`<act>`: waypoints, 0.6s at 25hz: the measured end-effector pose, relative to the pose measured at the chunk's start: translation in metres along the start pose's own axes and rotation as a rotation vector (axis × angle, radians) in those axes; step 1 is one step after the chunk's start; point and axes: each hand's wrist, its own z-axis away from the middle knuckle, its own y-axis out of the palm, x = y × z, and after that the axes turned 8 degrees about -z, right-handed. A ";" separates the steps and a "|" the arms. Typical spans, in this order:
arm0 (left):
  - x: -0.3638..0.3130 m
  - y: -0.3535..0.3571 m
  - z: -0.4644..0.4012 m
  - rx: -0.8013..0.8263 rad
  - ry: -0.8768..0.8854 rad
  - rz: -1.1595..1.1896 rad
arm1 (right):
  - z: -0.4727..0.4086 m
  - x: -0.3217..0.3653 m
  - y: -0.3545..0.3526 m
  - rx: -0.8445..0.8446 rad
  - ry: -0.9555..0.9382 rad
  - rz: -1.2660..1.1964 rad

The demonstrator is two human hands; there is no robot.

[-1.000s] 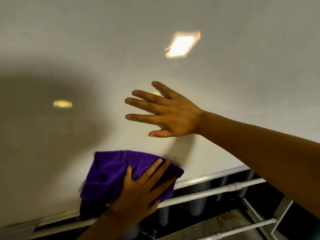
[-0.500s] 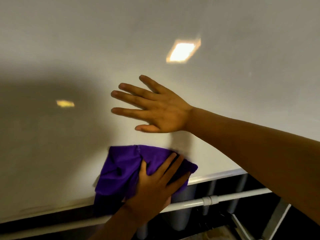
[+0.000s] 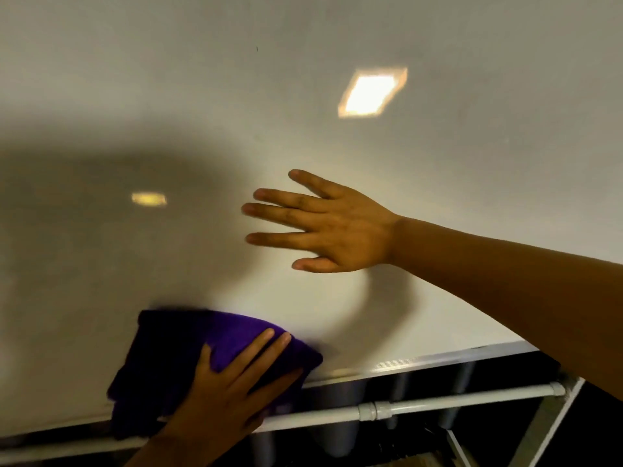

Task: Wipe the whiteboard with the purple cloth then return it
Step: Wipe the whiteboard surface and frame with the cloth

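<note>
— Purple cloth (image 3: 188, 352): who holds it?
— Left hand (image 3: 226, 396), fingers spread, flat on it, pressing it against the whiteboard (image 3: 202, 96) near its bottom edge.
— And the right hand (image 3: 340, 230)?
— Fingers straight and splayed, palm on the whiteboard above the cloth, holding nothing.

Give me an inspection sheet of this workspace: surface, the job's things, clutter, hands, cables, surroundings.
Surface: whiteboard, pale, no writing seen; two light reflections and a broad shadow on it.
Job's things: purple cloth, bunched, against the board's lower edge, blurred.
Clutter: nothing seen.
Hands: left hand presses the cloth with fingers spread straight over it; right hand is open and flat at the board above the cloth, holding nothing.
Cables: nothing seen.
Surroundings: white pipe runs below the board's bottom rim, grey posts behind it, a white frame bar at lower right; the rest is dark.
</note>
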 end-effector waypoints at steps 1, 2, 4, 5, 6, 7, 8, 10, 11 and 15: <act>-0.004 -0.002 -0.005 0.009 -0.005 0.004 | 0.006 -0.002 -0.001 0.000 0.005 -0.003; -0.012 -0.004 -0.013 0.007 -0.004 0.005 | 0.012 -0.005 -0.001 0.003 0.013 0.005; -0.029 -0.005 -0.034 -0.026 0.027 0.000 | 0.026 -0.008 -0.001 0.007 0.029 0.031; -0.036 -0.007 -0.045 -0.039 0.040 -0.005 | 0.034 -0.011 -0.002 0.008 0.036 0.042; -0.045 -0.009 -0.056 -0.048 0.036 -0.006 | 0.043 -0.015 -0.002 0.009 0.043 0.050; -0.051 -0.013 -0.067 -0.058 0.030 -0.005 | 0.051 -0.019 -0.003 0.011 0.048 0.060; -0.061 -0.015 -0.077 -0.071 0.033 -0.006 | 0.061 -0.022 -0.003 0.020 0.054 0.066; -0.081 -0.017 -0.098 -0.099 0.041 -0.013 | 0.085 -0.030 -0.002 0.036 0.067 0.082; -0.090 -0.016 -0.109 -0.109 0.040 -0.006 | 0.098 -0.036 -0.001 0.038 0.070 0.091; -0.126 -0.018 -0.158 -0.090 0.020 -0.013 | 0.151 -0.067 0.002 0.026 0.041 0.119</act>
